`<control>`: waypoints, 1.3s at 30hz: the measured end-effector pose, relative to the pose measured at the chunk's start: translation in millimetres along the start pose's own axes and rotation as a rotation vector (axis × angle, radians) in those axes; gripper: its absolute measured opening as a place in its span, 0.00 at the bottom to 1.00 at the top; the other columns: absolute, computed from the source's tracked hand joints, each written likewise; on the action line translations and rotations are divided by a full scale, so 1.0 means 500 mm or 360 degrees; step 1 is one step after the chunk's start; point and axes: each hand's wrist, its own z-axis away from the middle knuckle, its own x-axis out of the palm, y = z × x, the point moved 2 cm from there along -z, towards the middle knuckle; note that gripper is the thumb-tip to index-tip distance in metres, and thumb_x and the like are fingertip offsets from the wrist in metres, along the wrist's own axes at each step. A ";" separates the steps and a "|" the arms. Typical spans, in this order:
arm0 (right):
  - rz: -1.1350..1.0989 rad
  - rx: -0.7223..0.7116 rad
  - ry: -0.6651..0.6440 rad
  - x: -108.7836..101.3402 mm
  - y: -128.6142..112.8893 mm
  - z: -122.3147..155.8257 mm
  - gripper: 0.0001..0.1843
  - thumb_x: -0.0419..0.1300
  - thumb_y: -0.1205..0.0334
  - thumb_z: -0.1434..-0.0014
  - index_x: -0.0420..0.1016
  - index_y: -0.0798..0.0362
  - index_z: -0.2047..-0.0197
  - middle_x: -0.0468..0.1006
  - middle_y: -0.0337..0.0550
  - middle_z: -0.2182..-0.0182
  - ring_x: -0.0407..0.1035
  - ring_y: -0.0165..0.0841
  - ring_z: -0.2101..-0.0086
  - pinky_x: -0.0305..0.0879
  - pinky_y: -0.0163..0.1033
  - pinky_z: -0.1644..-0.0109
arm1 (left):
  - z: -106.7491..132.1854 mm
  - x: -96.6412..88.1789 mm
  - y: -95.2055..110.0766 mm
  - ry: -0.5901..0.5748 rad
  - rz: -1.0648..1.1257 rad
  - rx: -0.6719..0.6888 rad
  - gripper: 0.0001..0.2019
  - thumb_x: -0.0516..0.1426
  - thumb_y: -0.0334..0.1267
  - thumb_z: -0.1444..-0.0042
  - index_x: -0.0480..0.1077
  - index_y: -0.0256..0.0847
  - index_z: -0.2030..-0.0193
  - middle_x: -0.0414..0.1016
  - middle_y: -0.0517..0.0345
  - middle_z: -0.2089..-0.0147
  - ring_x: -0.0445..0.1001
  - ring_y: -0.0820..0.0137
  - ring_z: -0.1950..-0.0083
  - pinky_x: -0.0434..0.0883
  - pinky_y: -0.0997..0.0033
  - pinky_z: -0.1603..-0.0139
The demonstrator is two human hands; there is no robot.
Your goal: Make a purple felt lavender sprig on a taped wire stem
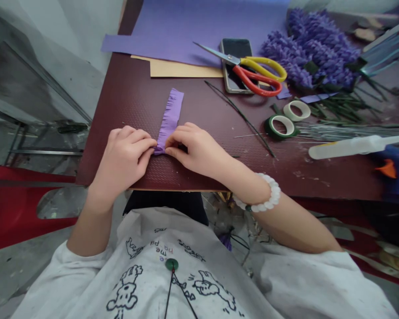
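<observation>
A fringed purple paper strip (pixel 170 114) lies on the dark red table (pixel 126 102), running away from me. My left hand (pixel 124 155) and my right hand (pixel 194 148) meet at its near end, fingers curled and pinching the strip between fingertips. The near end looks bunched or rolled under my fingers. A white bead bracelet (pixel 266 195) sits on my right wrist.
Scissors (pixel 252 71) with yellow and red handles lie across a phone (pixel 236 64). Purple paper sheets (pixel 199 26), a tan sheet, finished purple flowers (pixel 312 48), two tape rolls (pixel 287 119), thin wires (pixel 242 117) and a glue gun (pixel 369 148) are to the right.
</observation>
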 end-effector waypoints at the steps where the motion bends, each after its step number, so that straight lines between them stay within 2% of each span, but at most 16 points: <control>1: 0.0007 -0.0019 0.0010 0.000 -0.001 0.002 0.03 0.60 0.66 0.43 0.73 0.57 0.67 0.74 0.43 0.69 0.63 0.34 0.65 0.59 0.40 0.56 | -0.002 0.000 0.000 -0.0018 0.0010 -0.0016 0.11 0.50 0.36 0.38 0.75 0.42 0.57 0.78 0.56 0.57 0.71 0.62 0.55 0.64 0.57 0.52; 5: 0.0061 -0.0051 0.0029 0.003 -0.004 0.009 0.05 0.62 0.64 0.45 0.73 0.57 0.65 0.74 0.44 0.68 0.63 0.36 0.64 0.59 0.41 0.56 | -0.008 0.000 0.002 -0.0074 0.0035 -0.0080 0.11 0.50 0.35 0.38 0.75 0.41 0.58 0.78 0.56 0.58 0.70 0.62 0.55 0.64 0.57 0.54; 8: 0.0094 -0.0063 0.0033 0.005 -0.004 0.009 0.03 0.59 0.66 0.43 0.73 0.56 0.65 0.73 0.45 0.68 0.63 0.36 0.64 0.59 0.41 0.57 | -0.015 0.003 0.000 -0.0109 0.0030 -0.0132 0.11 0.51 0.35 0.39 0.75 0.41 0.60 0.77 0.55 0.58 0.70 0.61 0.55 0.65 0.57 0.55; 12: 0.0128 -0.0031 0.0004 0.005 -0.002 0.001 0.06 0.56 0.65 0.41 0.74 0.56 0.66 0.74 0.46 0.68 0.62 0.36 0.64 0.59 0.41 0.57 | -0.018 -0.005 -0.004 -0.0143 0.0094 -0.0169 0.10 0.51 0.36 0.39 0.73 0.42 0.61 0.77 0.56 0.57 0.71 0.61 0.54 0.65 0.56 0.53; 14: 0.0083 0.0020 -0.0031 0.004 0.000 -0.006 0.05 0.57 0.66 0.41 0.74 0.56 0.67 0.74 0.45 0.68 0.63 0.36 0.64 0.59 0.41 0.57 | -0.010 -0.020 -0.005 -0.0051 0.0149 -0.0207 0.09 0.52 0.35 0.41 0.72 0.42 0.59 0.78 0.57 0.56 0.72 0.62 0.53 0.66 0.56 0.50; 17: -0.0024 0.0094 -0.0090 0.002 0.004 -0.015 0.04 0.58 0.68 0.43 0.73 0.56 0.68 0.73 0.43 0.70 0.63 0.34 0.65 0.58 0.39 0.58 | 0.013 -0.048 -0.004 0.0305 0.0128 -0.0300 0.12 0.54 0.33 0.44 0.70 0.42 0.53 0.76 0.56 0.51 0.72 0.62 0.48 0.65 0.56 0.44; 20: -0.0129 0.0149 -0.0089 -0.003 0.005 -0.017 0.04 0.57 0.68 0.44 0.72 0.56 0.69 0.72 0.43 0.71 0.63 0.33 0.66 0.57 0.38 0.59 | 0.036 -0.060 0.000 0.0540 0.0140 -0.0285 0.12 0.57 0.32 0.48 0.71 0.43 0.56 0.76 0.57 0.52 0.73 0.62 0.48 0.66 0.55 0.43; 23: -0.0304 0.0249 -0.0103 -0.011 0.007 -0.015 0.04 0.57 0.66 0.44 0.71 0.56 0.70 0.72 0.41 0.72 0.62 0.31 0.68 0.56 0.37 0.62 | 0.047 -0.054 0.003 0.0548 0.0175 -0.0231 0.14 0.58 0.31 0.51 0.71 0.46 0.55 0.76 0.58 0.52 0.73 0.60 0.48 0.65 0.51 0.42; 28: -0.0729 0.0474 -0.0306 -0.030 0.016 -0.015 0.08 0.57 0.60 0.43 0.70 0.56 0.71 0.63 0.34 0.79 0.53 0.25 0.76 0.49 0.35 0.71 | 0.052 -0.046 0.007 0.0562 0.0174 -0.0271 0.18 0.57 0.31 0.49 0.69 0.53 0.51 0.74 0.60 0.49 0.71 0.59 0.45 0.64 0.49 0.40; 31: -0.0964 0.0489 -0.0390 -0.040 0.019 -0.016 0.11 0.58 0.58 0.44 0.68 0.56 0.72 0.62 0.33 0.79 0.52 0.24 0.77 0.49 0.34 0.71 | 0.054 -0.047 0.014 0.0660 0.0070 -0.0276 0.18 0.57 0.33 0.48 0.67 0.54 0.50 0.72 0.60 0.46 0.69 0.59 0.44 0.65 0.50 0.40; 34: -0.1106 0.0508 -0.0405 -0.049 0.021 -0.014 0.12 0.60 0.56 0.44 0.67 0.55 0.73 0.63 0.34 0.78 0.53 0.24 0.76 0.50 0.34 0.71 | 0.056 -0.046 0.020 0.0849 -0.0049 -0.0328 0.17 0.56 0.37 0.46 0.65 0.52 0.48 0.69 0.58 0.45 0.67 0.59 0.42 0.66 0.50 0.41; 36: -0.1167 0.0509 -0.0374 -0.057 0.020 -0.011 0.14 0.61 0.54 0.45 0.67 0.55 0.73 0.63 0.35 0.77 0.54 0.24 0.75 0.51 0.34 0.71 | 0.056 -0.042 0.023 0.0968 -0.0048 -0.0392 0.16 0.55 0.40 0.44 0.63 0.50 0.49 0.70 0.57 0.47 0.68 0.60 0.43 0.68 0.49 0.43; 39: -0.1292 0.0463 -0.0335 -0.066 0.018 -0.008 0.18 0.63 0.48 0.46 0.68 0.54 0.74 0.65 0.36 0.77 0.57 0.25 0.75 0.53 0.35 0.71 | 0.049 -0.037 0.033 0.1052 0.0126 -0.0444 0.12 0.56 0.42 0.43 0.63 0.47 0.52 0.70 0.56 0.54 0.70 0.64 0.48 0.71 0.53 0.48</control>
